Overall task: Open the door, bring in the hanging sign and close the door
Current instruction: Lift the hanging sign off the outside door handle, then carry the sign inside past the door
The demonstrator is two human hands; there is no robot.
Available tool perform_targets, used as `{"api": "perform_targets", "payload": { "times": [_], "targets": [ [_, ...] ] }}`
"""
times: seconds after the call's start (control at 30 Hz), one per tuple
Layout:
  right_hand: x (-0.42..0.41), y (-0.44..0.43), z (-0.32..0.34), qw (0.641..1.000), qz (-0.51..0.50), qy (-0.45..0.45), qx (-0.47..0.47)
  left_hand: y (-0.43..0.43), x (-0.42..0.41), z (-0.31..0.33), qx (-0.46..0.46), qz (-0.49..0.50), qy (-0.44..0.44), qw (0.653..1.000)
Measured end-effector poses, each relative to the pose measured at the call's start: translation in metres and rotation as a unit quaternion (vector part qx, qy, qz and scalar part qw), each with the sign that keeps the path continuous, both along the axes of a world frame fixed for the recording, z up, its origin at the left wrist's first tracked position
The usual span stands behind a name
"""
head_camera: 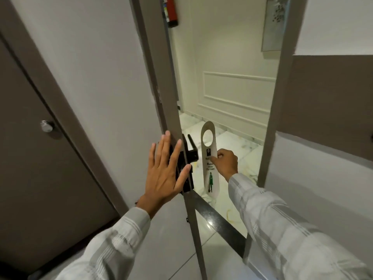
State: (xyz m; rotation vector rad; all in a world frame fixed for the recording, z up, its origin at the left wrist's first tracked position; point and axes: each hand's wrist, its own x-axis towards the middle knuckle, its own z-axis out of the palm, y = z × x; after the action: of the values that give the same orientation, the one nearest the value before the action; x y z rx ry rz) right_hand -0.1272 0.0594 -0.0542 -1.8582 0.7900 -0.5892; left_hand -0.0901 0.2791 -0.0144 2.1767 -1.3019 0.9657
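Corridor beyond open door (113, 87): sign (210, 158) upright, off handle (191, 145), pinched by right hand (227, 163); left hand (165, 170) spread flat at door edge.

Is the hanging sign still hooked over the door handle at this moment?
No, the right hand holds the hanging sign free of the door handle.

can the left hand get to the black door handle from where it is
Probably yes. The left hand lies open and flat against the door edge, right beside the black handle; nothing sits between them. The right hand holds the sign clear.
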Motion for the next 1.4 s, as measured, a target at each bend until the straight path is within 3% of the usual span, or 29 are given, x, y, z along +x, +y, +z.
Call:
{"api": "perform_targets", "payload": {
  "times": [0.1,0.17,0.27,0.33,0.4,0.43,0.57,0.67,0.77,0.9,1.07,1.17,1.27,1.4],
  "targets": [
    [-0.064,-0.001,-0.024,0.995,-0.005,-0.025,0.093,-0.018,-0.048,-0.044,-0.002,-0.098,0.074,0.992],
    [-0.118,-0.001,-0.046,0.987,-0.021,-0.029,0.158,-0.036,-0.091,-0.076,0.032,-0.167,0.202,0.964],
    [-0.204,-0.002,-0.074,0.969,-0.083,-0.043,0.227,-0.064,-0.145,-0.108,0.08,-0.211,0.445,0.867],
    [-0.275,0.0,-0.088,0.948,-0.132,-0.068,0.283,-0.098,-0.195,-0.12,0.141,-0.246,0.582,0.762],
    [-0.319,0.005,-0.097,0.929,-0.143,-0.068,0.335,-0.118,-0.231,-0.131,0.185,-0.238,0.668,0.68],
    [-0.35,0.006,-0.104,0.92,-0.172,-0.065,0.345,-0.129,-0.257,-0.137,0.201,-0.239,0.693,0.649],
    [-0.466,0.018,-0.126,0.906,-0.27,-0.079,0.317,-0.158,-0.346,-0.158,0.248,-0.26,0.729,0.583],
    [-0.558,0.031,-0.148,0.882,-0.414,-0.012,0.225,-0.182,-0.427,-0.163,0.311,-0.294,0.727,0.537],
    [-0.638,0.041,-0.158,0.844,-0.495,0.073,0.193,-0.204,-0.499,-0.168,0.378,-0.337,0.698,0.506],
    [-0.736,0.06,-0.169,0.815,-0.519,0.014,0.259,-0.223,-0.599,-0.172,0.445,-0.384,0.65,0.482],
    [-0.828,0.073,-0.175,0.665,-0.684,-0.114,0.277,-0.226,-0.707,-0.182,0.5,-0.403,0.592,0.488],
    [-0.877,0.063,-0.179,0.608,-0.746,-0.093,0.255,-0.228,-0.748,-0.193,0.546,-0.427,0.548,0.468],
    [-0.916,0.042,-0.184,0.604,-0.762,-0.033,0.232,-0.242,-0.786,-0.203,0.559,-0.446,0.514,0.473],
    [-0.96,0.011,-0.187,0.652,-0.72,0.146,0.189,-0.269,-0.842,-0.219,0.558,-0.515,0.379,0.53]
  ]
}}
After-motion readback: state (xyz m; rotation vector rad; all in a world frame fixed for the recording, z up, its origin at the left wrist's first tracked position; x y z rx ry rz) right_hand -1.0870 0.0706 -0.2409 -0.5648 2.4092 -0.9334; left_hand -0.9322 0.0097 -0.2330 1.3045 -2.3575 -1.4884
